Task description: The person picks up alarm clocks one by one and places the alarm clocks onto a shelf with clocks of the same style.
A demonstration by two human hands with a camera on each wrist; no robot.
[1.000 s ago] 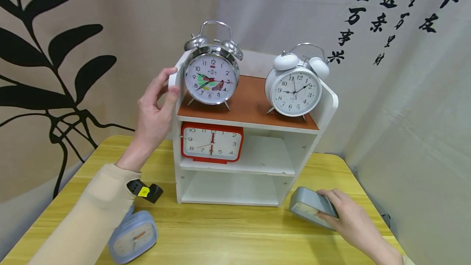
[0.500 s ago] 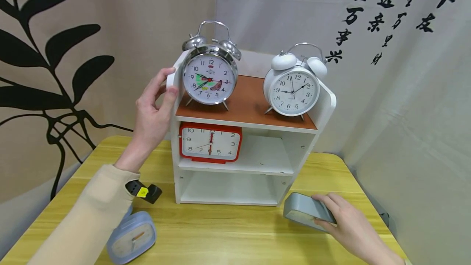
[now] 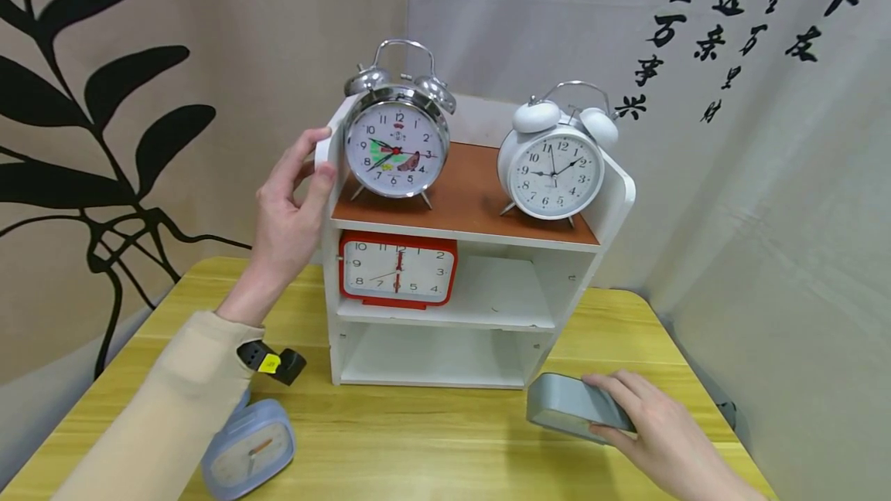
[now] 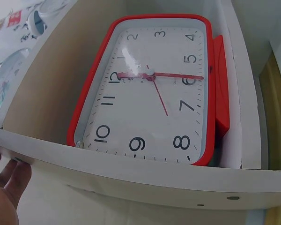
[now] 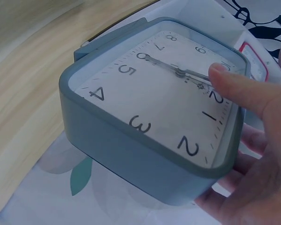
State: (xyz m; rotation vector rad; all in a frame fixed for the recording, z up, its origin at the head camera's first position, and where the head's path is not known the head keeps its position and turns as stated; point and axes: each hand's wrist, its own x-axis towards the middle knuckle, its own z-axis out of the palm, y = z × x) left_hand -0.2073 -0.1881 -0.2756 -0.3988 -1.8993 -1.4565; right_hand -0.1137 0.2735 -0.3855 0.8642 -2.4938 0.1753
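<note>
Much of the lower frame is filled by the counter, on which the white shelf is set upright at the centre. Its brown top is shared by two clocks: the silver clock on the left of that board and the white clock on the right. In the middle compartment the red clock is stood at the left, with bare board to its right. By this layout, three of the five visible clocks are judged to be already in place, and two are left off the shelf. The blue clock is set on the counter at lower left, partly hidden by the left sleeve. The gray clock is held at lower right, near the shelf's bottom right corner, tilted and seemingly raised off the counter. By the left hand the shelf's left side is touched at its front edge with the fingertips; its grip is spread, and nothing is carried. By the right hand the gray clock is held at one end, its grip narrowed around it, the thumb laid onto the face.
</note>
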